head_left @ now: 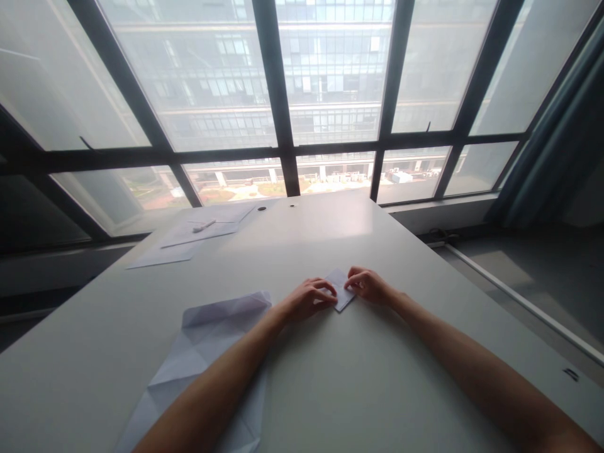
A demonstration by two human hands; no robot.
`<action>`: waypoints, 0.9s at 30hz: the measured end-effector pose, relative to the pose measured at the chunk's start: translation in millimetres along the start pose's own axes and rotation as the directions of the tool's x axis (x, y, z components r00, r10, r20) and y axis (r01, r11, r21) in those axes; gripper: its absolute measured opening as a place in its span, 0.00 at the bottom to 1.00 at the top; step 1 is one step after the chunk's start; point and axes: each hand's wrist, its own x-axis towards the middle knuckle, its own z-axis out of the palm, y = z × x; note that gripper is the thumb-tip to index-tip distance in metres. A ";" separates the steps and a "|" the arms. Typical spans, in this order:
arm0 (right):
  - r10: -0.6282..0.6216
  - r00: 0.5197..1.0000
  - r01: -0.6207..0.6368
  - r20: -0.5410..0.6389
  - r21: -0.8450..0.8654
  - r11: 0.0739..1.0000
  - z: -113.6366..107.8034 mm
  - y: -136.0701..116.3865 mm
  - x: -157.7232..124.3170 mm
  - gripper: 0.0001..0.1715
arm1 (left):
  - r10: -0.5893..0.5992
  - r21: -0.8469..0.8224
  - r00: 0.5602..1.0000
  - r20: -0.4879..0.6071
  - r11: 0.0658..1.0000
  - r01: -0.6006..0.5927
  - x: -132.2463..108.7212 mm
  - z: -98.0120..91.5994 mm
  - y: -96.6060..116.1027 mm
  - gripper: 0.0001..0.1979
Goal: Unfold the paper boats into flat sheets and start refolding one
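A small folded piece of white paper (340, 290) lies flat on the pale table (368, 377), a bit beyond its middle. My left hand (307, 298) rests on the paper's left edge with its fingers curled onto it. From the right, my right hand (368, 284) presses its fingertips on the paper's upper right edge. Both hands hold the paper down against the table. A larger creased white sheet (207, 358) lies under my left forearm, to the left of the small paper.
Flat sheets of paper (189, 242) lie at the table's far left corner with a white pen (204, 225) on them. Two small round holes (262, 208) mark the far edge. Behind stands a large window with dark frames (283, 151); a curtain (557, 145) hangs at right.
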 end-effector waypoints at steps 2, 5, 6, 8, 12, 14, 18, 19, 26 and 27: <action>-0.014 1.000 0.014 0.000 -0.028 0.999 0.9 0.9 0.1 0.14 | -0.009 0.041 1.000 0.000 0.999 0.009 -0.8 0.7 0.4 0.10; -0.052 0.999 0.051 -0.005 -0.067 0.996 1.1 1.6 1.4 0.14 | -0.024 0.084 1.000 0.001 0.996 0.024 -2.2 1.8 -1.8 0.10; -0.061 0.998 0.060 -0.005 -0.076 0.995 1.0 1.4 1.9 0.14 | -0.024 0.089 1.000 -0.002 0.996 0.024 -2.4 2.1 -3.2 0.10; -0.074 0.997 0.073 -0.007 -0.087 0.994 0.9 0.0 2.9 0.14 | -0.010 0.080 1.000 -0.011 0.997 0.011 -2.2 2.5 -6.1 0.11; -0.087 0.996 0.084 -0.024 -0.090 0.992 -0.7 -5.2 3.6 0.14 | 0.038 0.025 0.999 -0.033 0.999 -0.037 0.3 2.5 -9.7 0.10; -0.101 0.995 0.099 -0.022 -0.073 0.992 -2.7 -8.7 3.1 0.12 | 0.052 0.020 0.998 -0.038 0.998 -0.052 1.5 2.3 -10.0 0.09; -0.147 0.989 0.147 0.016 -0.071 0.986 -8.4 -16.2 2.3 0.04 | 0.044 0.087 0.996 -0.082 0.996 -0.036 0.9 2.9 -10.8 0.09; -0.154 0.988 0.155 0.027 -0.084 0.984 -9.6 -17.6 2.4 0.03 | 0.034 0.095 0.995 -0.095 0.995 -0.025 0.2 3.3 -11.3 0.10; -0.162 0.986 0.165 0.046 -0.052 0.985 -6.3 -12.1 3.1 0.05 | -0.075 0.075 0.979 -0.190 0.993 0.090 -2.5 7.5 -15.6 0.13; -0.148 0.989 0.149 0.033 -0.047 0.988 -4.6 -10.3 3.2 0.05 | -0.089 0.078 0.974 -0.210 0.991 0.107 -2.1 7.9 -15.8 0.13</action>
